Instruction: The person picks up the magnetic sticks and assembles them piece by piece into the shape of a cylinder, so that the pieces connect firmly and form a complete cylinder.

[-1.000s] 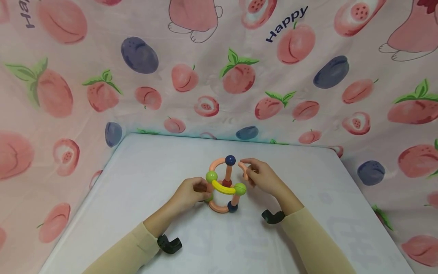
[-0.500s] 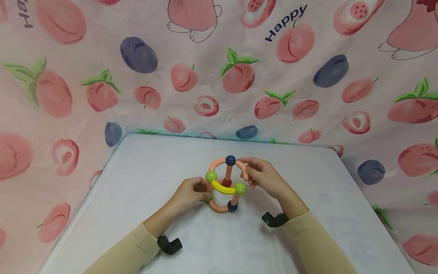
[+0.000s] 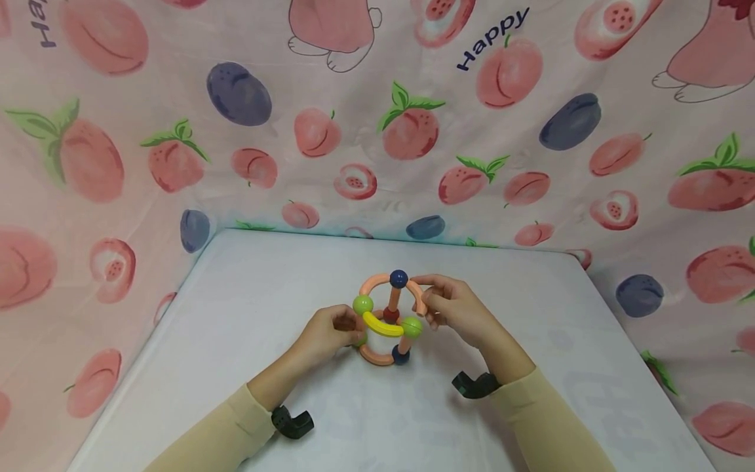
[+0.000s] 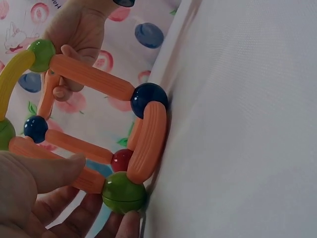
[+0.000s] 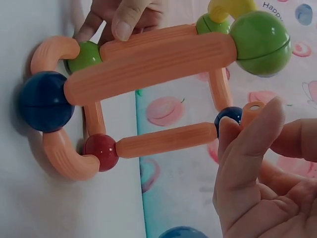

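Note:
A frame of magnetic sticks and balls (image 3: 382, 325) stands on the table, with a curved yellow stick (image 3: 377, 323) between two green balls at its upper front. My left hand (image 3: 330, 331) grips an upright orange stick (image 4: 91, 179) on the left side, its fingertips by the lower green ball (image 4: 124, 192). Between thumb and fingers, my right hand (image 3: 457, 307) pinches a curved orange stick (image 3: 419, 298). One end of that stick meets the upper dark blue ball (image 3: 398, 278); the other end sits apart from the right green ball (image 3: 411, 327). A red ball (image 5: 101, 152) is low at the back.
White cloth covers the table (image 3: 265, 275), and its far edge meets a fruit-print curtain (image 3: 354, 131). Black wrist devices (image 3: 291, 423) hang below both sleeves.
My right hand has brought the curved orange stick leftward until its end meets the upper blue ball. The frame's top has shifted slightly. My left hand has stayed in place.

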